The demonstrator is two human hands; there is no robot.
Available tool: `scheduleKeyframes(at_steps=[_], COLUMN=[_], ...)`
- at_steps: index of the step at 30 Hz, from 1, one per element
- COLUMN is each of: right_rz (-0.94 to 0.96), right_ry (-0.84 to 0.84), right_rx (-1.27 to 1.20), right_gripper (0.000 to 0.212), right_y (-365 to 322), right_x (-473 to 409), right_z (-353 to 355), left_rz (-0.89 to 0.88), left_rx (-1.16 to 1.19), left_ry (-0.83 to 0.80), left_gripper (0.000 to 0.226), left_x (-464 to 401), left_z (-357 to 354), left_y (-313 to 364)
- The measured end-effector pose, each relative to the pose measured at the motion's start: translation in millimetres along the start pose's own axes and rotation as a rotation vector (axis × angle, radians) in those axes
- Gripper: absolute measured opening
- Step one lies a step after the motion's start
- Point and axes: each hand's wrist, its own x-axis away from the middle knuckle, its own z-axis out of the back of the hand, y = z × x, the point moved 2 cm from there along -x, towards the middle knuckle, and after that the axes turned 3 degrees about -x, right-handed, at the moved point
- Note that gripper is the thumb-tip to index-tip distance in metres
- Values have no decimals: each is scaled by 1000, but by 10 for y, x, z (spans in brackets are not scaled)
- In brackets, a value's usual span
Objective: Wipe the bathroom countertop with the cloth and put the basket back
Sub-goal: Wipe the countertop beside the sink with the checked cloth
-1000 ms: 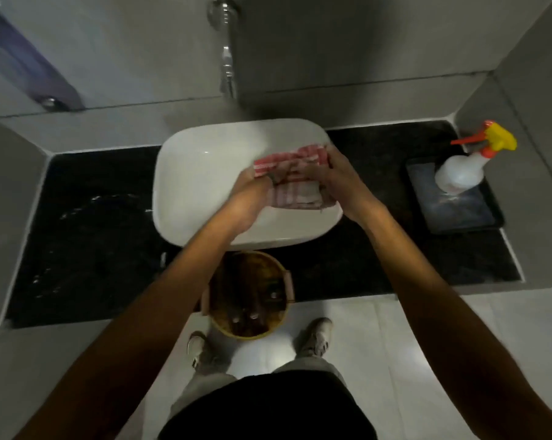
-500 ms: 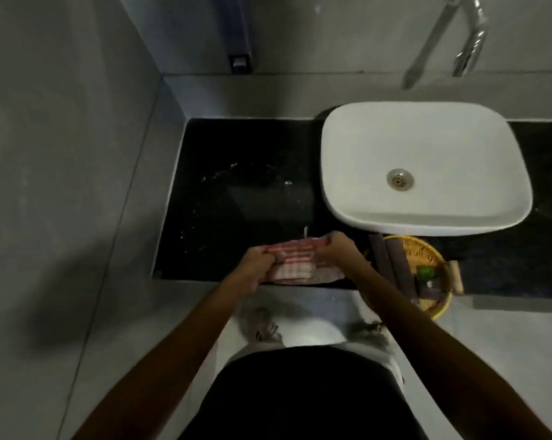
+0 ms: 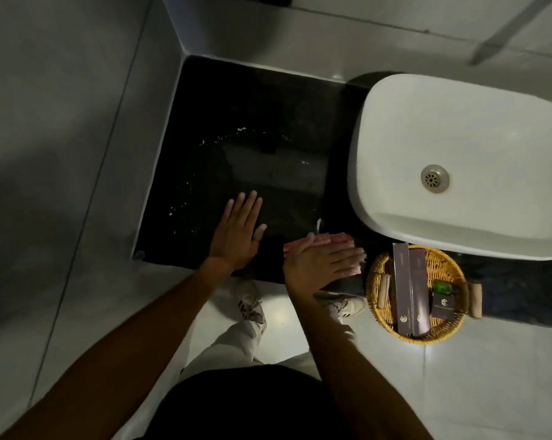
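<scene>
Left hand point(image 3: 238, 235) is lying flat, palm down, on the black polished desk point(image 3: 262, 122), fingers point(image 3: 246, 206) spread wide and holding nothing. Right hand point(image 3: 320, 265) is pressing flat on the cloth point(image 3: 331, 240), fingers extended and close together, pointing toward the basket; not gripping, just palm pressure. The cloth is a folded red-and-white striped rectangle, sitting at the front edge of the desk, just left of the basket point(image 3: 417, 336), with a small white tag sticking up at its far side. Water droplets point(image 3: 185, 198) are glinting in a loose arc across the dark glossy surface beyond the left hand. The basket is round, yellow woven wicker with two pale wooden handles, sitting at the desk's front edge under the sink's near rim. It is holding two long dark flat boxes point(image 3: 409, 290), a small dark box and something green. The sink point(image 3: 458, 128) is a white rounded-rectangle ceramic vessel with a metal drain point(image 3: 435, 178), standing on the desk right of the wet patch. Walls and floor are showing matte grey tile.
</scene>
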Motion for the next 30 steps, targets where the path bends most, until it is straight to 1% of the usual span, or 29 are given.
scheduleKeyframes(at_steps=[2, 4, 7, 10, 12, 14, 16, 17, 20, 21, 22, 24, 28, 30], right_rz=[-23, 53, 178, 210, 299, 383, 335, 299, 192, 197, 240, 406, 852, 1020], right_ry=[98, 157, 122, 94, 129, 152, 132, 118, 99, 92, 79, 65, 23, -34], right_rx=[59, 102, 126, 112, 141, 206, 209, 200, 254, 304, 347, 412, 457, 480], right_gripper=[89, 87, 80, 80, 78, 76, 79, 80, 81, 81, 81, 83, 80, 80], right_y=[-174, -361, -923, -1469, -1395, -983, -614, -544, -826, -984, -1145, -1465, -2122, -2334], right_x=[-115, -271, -557, -769, -756, -657, -566, -553, -659, -735, -824, -1021, -1048, -889], right_z=[-172, -303, -506, -611, -575, -480, -374, -362, -398, -425, -465, -553, -805, -935], left_rz=[-16, -23, -19, -32, -26, -20, -16, -15, -14, -11, -10, -15, -15, -20], left_rx=[5, -7, -23, -18, -13, -34, -24, -16, -26, -18, -4, 15, 22, 30], left_ry=[60, 95, 93, 90, 74, 72, 78, 82, 116, 131, 144, 169, 209, 219], left_gripper=[65, 65, 65, 64, 65, 65, 64, 64, 63, 64, 64, 64, 65, 65], left_x=[-17, -34, -52, -37, -31, -18, -47, -55, -44, -52, -57, -52, -65, -61], left_z=[-79, -150, -227, -237, -207, -199, -175, -171, -190, -192, -200, -224, -267, -293], left_y=[-36, -52, -96, -96, -97, -84, -85, -92, -75, -75, -79, -73, -80, -88])
